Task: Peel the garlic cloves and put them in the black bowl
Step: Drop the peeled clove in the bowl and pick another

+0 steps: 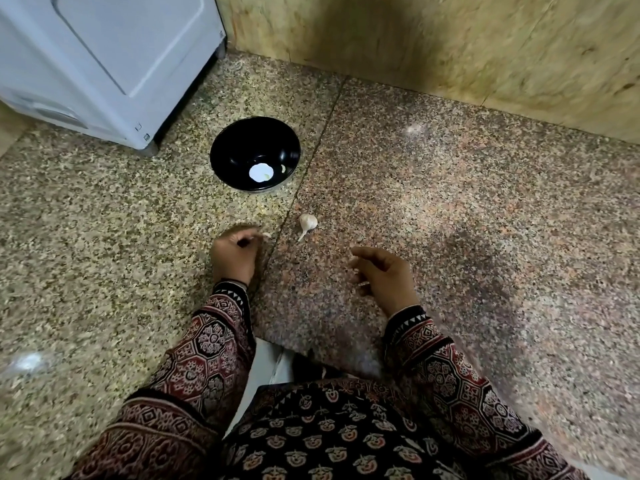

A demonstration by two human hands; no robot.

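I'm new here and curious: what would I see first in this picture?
The black bowl stands out first, on the speckled stone by a white appliance. Next comes the garlic bulb, lying between the bowl and the hands. The left hand seems to pinch a pale clove; the right hand is loosely curled.

I'm looking down on a speckled stone counter (450, 202) made of two slabs, yellowish on the left and pinkish on the right, meeting at a thin seam (313, 147). A white appliance (104, 57) stands at the counter's far left corner. Behind runs a mottled beige wall (502, 46) with a dark shadow (363, 36). A glare spot (29, 362) shines near the left edge.
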